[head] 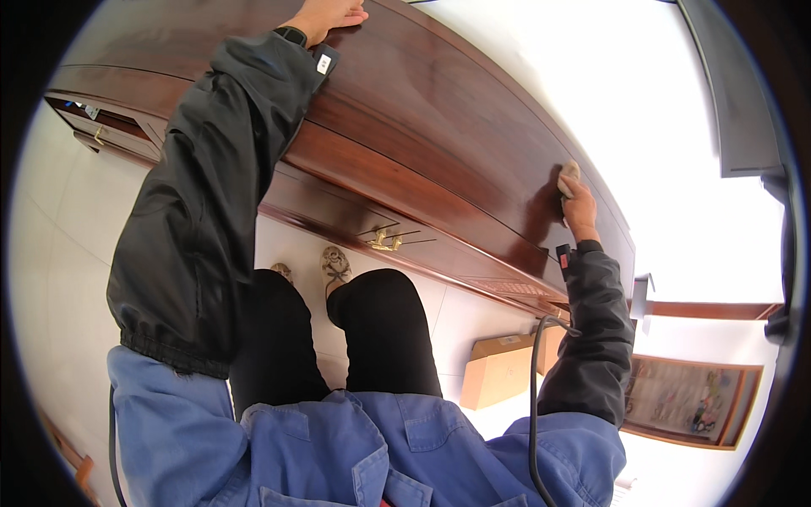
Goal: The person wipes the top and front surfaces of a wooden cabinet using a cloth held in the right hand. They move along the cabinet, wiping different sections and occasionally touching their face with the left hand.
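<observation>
A long, dark red-brown wooden cabinet [431,108] with a glossy top runs across the view before me. My right hand [578,206] presses a folded beige cloth [569,177] onto the top, close to its back right edge. At the upper rim of the picture my left hand [326,18] rests on the same surface, fingers stretched out; part of it is cut off. No object shows in that hand. Black sleeve covers and a dark wrist device [326,62] are on my left arm, and a second small device [563,260] sits at my right wrist.
Brass handles [385,241] stick out from the cabinet front. An open compartment [108,117] lies at its left end. A cardboard box [500,367] stands on the tiled floor, right of my legs. A black cable [535,405] hangs by my right arm. A framed picture [690,399] shows at right.
</observation>
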A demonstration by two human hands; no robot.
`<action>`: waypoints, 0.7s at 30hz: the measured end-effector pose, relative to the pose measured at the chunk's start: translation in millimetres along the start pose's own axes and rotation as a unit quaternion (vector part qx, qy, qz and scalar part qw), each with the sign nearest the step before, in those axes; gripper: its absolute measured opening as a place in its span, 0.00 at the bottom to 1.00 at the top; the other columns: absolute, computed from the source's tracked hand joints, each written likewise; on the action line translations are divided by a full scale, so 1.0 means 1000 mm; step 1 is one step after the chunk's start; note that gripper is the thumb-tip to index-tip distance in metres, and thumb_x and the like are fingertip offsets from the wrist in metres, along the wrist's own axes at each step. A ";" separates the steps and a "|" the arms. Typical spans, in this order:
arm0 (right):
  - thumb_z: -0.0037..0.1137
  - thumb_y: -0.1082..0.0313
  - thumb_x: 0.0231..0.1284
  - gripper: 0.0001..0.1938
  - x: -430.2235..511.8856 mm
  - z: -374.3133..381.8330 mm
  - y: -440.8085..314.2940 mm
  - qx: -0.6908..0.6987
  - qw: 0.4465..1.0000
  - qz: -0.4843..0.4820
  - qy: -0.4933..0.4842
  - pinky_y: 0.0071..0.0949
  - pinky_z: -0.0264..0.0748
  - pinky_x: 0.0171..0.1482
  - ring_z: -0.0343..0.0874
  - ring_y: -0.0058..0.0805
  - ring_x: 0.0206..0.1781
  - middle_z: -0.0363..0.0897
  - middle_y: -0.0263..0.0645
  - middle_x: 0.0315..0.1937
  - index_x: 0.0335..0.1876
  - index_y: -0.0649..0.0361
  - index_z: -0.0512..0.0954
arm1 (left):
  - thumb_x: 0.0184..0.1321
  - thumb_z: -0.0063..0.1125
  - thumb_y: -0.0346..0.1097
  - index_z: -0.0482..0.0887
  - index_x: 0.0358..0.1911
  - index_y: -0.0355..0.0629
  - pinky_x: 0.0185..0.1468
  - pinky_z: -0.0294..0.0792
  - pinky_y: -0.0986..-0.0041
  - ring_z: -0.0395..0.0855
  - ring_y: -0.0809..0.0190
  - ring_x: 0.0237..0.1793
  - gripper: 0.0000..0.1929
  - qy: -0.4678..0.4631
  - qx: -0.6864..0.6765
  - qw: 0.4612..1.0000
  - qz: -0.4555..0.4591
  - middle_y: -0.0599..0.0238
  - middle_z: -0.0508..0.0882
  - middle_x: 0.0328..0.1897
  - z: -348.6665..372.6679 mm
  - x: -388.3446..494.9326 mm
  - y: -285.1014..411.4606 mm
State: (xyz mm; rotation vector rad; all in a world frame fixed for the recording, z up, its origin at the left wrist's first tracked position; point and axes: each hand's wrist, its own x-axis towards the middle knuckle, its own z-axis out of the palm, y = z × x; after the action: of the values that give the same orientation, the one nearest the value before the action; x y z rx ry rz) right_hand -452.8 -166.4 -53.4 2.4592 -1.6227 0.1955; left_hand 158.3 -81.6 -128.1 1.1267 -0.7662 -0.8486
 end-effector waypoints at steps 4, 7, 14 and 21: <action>0.57 0.73 0.58 0.20 0.033 0.000 -0.044 0.026 0.999 -0.026 0.002 0.40 0.74 0.62 0.79 0.51 0.60 0.80 0.49 0.59 0.56 0.45 0.84 | 0.70 0.57 0.35 0.79 0.51 0.26 0.59 0.81 0.72 0.86 0.57 0.50 0.16 -0.047 -0.037 0.998 -0.009 0.51 0.84 0.48 -0.005 -0.001 0.003; 0.54 0.79 0.54 0.24 0.048 -0.001 -0.171 0.125 0.967 -0.219 0.040 0.41 0.74 0.60 0.78 0.54 0.58 0.82 0.50 0.53 0.57 0.49 0.82 | 0.71 0.57 0.35 0.78 0.52 0.26 0.59 0.80 0.72 0.85 0.57 0.52 0.16 -0.051 -0.007 0.998 0.019 0.52 0.83 0.49 -0.005 0.000 -0.001; 0.51 0.85 0.51 0.27 0.024 -0.006 -0.298 0.233 0.826 -0.508 0.076 0.40 0.76 0.56 0.78 0.50 0.53 0.80 0.45 0.50 0.54 0.46 0.82 | 0.71 0.58 0.35 0.80 0.50 0.27 0.58 0.80 0.72 0.86 0.57 0.51 0.15 -0.060 -0.026 0.998 0.011 0.53 0.84 0.48 -0.009 0.005 -0.005; 0.53 0.76 0.57 0.24 0.052 0.004 -0.082 -0.023 1.000 -0.006 -0.004 0.42 0.76 0.60 0.80 0.48 0.57 0.81 0.46 0.52 0.56 0.37 0.84 | 0.68 0.60 0.35 0.80 0.50 0.25 0.56 0.81 0.72 0.87 0.57 0.49 0.17 -0.029 -0.032 0.999 0.008 0.50 0.85 0.48 0.000 0.000 -0.004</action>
State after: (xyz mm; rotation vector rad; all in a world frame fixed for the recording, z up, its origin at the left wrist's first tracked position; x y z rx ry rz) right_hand -357.0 -182.6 -52.8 2.4391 -1.5968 0.1448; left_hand 157.9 -82.8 -132.2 1.0417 -0.7893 -0.8899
